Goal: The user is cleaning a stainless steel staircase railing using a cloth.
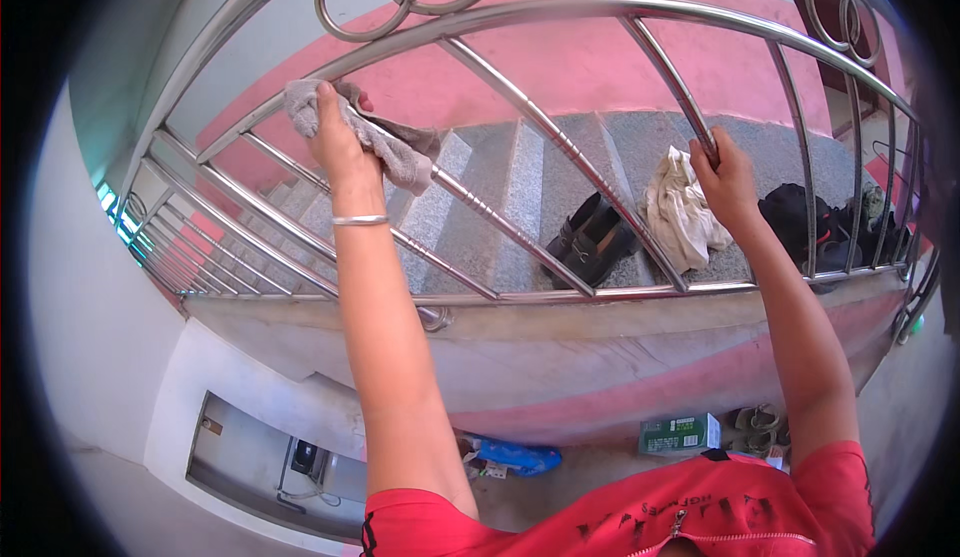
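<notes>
My left hand grips a grey cloth that is wrapped around a bar of the stainless-steel stair railing, just under its top rail. Part of the cloth hangs down along the bar, and most of my fingers are hidden behind it. Further right, my right hand is closed around a steel baluster of the same railing. Behind that hand, a crumpled cream cloth lies on a stair step.
Black shoes rest on the granite stairs behind the bars. Dark bundled items lie at the right. On the floor below are a green box, a blue package and some sandals. A doorway opens at lower left.
</notes>
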Available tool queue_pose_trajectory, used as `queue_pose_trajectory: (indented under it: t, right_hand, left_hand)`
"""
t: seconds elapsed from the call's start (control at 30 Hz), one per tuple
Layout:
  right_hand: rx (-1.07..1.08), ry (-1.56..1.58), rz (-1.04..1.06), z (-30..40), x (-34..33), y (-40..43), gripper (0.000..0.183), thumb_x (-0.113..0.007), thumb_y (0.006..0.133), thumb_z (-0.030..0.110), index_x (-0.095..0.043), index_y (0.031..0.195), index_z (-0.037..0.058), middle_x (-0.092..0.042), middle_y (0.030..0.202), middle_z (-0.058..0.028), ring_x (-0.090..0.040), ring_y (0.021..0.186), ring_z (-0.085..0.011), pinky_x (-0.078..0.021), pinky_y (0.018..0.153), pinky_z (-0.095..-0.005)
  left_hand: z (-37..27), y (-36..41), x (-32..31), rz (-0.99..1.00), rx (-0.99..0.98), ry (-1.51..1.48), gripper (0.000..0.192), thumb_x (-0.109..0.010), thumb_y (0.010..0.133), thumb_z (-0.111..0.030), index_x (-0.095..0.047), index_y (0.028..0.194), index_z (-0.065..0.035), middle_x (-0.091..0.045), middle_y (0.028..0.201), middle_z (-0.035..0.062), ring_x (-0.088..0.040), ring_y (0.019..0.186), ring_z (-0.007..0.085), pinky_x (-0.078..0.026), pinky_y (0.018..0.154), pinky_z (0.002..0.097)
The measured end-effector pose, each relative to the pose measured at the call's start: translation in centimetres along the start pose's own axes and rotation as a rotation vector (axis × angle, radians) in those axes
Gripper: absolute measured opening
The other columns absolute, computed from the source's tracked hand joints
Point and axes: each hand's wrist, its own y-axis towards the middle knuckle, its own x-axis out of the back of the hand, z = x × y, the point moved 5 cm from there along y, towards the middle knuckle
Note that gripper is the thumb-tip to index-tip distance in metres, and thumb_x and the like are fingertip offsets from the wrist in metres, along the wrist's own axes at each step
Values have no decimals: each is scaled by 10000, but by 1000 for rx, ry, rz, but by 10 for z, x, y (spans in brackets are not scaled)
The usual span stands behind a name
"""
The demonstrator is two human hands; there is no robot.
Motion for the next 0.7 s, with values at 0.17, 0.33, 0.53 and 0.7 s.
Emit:
queue_pose_trajectory:
  t: [0.17,0.33,0.53,0.7]
  right_hand:
    - [-15,57,-2,-4,5,0,225,-613,885,163,-473,809,5,-437,570,-147,-394,503,-256,-354,507,-368]
    - [8,-50,-1,6,8,-4,227,-608,887,168,-470,806,7,-431,570,-151,-398,501,-261,-349,503,-376]
    - [54,-81,-38,4,3,-1,242,-604,880,178,-454,801,5,-450,588,-186,-433,531,-364,-355,511,-405]
    - [60,-87,-55,-1,1,-1,232,-606,881,190,-477,818,8,-487,592,-176,-463,534,-349,-387,525,-393]
  left_hand:
    - [38,-33,21,157,244,60,270,-694,854,-194,-563,1055,-69,-609,877,51,-615,734,173,-539,651,298]
    - [39,-33,29,212,348,74,292,-724,813,-189,-586,1038,-66,-621,885,40,-623,750,178,-545,673,303]
    - [23,-23,9,352,522,-26,231,-688,812,-237,-600,917,-51,-617,775,75,-609,660,204,-530,605,323]
    - [36,-27,8,262,371,-49,244,-622,849,-273,-581,854,-32,-596,723,114,-599,670,228,-516,597,346]
